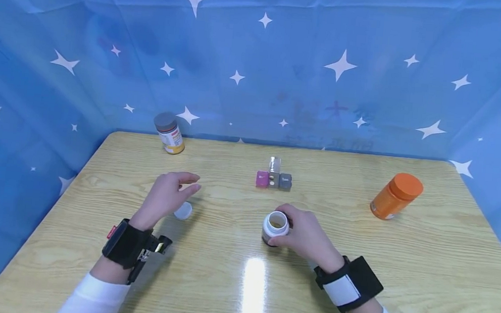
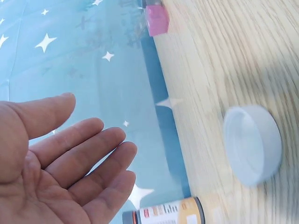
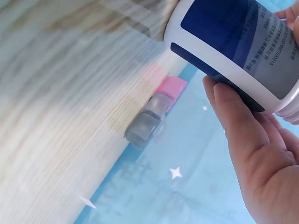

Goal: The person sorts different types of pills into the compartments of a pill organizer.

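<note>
Two hands are in my feed: the right hand (image 1: pixel 308 233) has thumb and fingers wrapped round a white plastic bottle with a blue and grey label (image 1: pixel 270 234), near the middle of the wood-grained table (image 1: pixel 218 273), mouth up and uncapped; something yellowish shows inside, though I cannot tell what, nor whether the base touches the wood. My left hand (image 1: pixel 166 196) hangs over the table's left side with nothing in it, fingers loosely bent and thumb apart from them, just beside a round white plastic cap (image 1: pixel 182 211) that looks to lie hollow side up. Beyond the bottle sits a small pill box of pink and grey plastic compartments (image 1: pixel 268 180), its middle clear lid raised, pale pieces within. An orange plastic bottle with an orange lid (image 1: pixel 390 199) stands well apart to the right, a grey-capped bottle with a white and yellow label (image 1: pixel 170 135) at the far left. I judge the step in hand to be steadying the opened bottle while the left hand lines up on the cap; if so, the next move calls for pinching that cap by its rim and turning it over, with the bottle held upright
</note>
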Demonstrator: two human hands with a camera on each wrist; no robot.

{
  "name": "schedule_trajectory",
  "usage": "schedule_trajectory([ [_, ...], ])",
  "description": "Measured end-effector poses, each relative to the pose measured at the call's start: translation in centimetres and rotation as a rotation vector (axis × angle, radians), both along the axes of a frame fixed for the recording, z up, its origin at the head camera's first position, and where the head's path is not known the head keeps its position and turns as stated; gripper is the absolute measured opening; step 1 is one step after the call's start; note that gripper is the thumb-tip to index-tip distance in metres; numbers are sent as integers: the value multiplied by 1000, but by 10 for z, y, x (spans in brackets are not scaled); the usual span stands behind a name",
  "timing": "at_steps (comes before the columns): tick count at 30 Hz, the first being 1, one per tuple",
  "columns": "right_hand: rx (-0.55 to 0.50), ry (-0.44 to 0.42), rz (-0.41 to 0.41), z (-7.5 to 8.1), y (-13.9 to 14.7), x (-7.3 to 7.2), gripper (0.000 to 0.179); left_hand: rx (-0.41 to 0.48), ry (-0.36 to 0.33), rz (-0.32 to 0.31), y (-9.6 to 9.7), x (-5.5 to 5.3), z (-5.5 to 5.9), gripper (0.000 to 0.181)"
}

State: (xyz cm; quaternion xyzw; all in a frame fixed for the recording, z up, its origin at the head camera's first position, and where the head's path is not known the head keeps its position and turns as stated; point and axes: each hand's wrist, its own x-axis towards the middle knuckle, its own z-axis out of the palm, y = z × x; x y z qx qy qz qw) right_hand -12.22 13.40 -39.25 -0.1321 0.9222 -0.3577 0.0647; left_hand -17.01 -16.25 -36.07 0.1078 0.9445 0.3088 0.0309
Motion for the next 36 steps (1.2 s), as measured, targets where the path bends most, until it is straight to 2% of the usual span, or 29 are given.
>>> schedule_trajectory([
  [4,-7,-13,-14,1,1,0,51,-40,-37,-15,-8,-1,0,36],
  [7,-5,-13,-12,1,1,0,51,-97,-127,-6,-13,-1,-4,41],
  [11,-7,-12,-5,1,1,-1,51,-182,-248,18,-16,-1,-14,52],
  [14,-11,-7,-1,1,2,-1,51,-224,-262,28,-16,-1,-21,60],
  [20,-5,16,19,0,2,-2,50,-293,-213,29,-15,1,-28,62],
  [24,-7,23,24,0,2,-3,50,-332,-161,18,-14,2,-30,51],
  [29,0,31,24,-1,2,-2,50,-357,-137,31,-13,3,-32,39],
  [32,3,28,23,-3,2,-2,50,-300,-117,25,-9,5,-29,35],
  [36,-4,18,21,-4,2,-2,50,-177,-30,-47,9,12,-16,29],
])
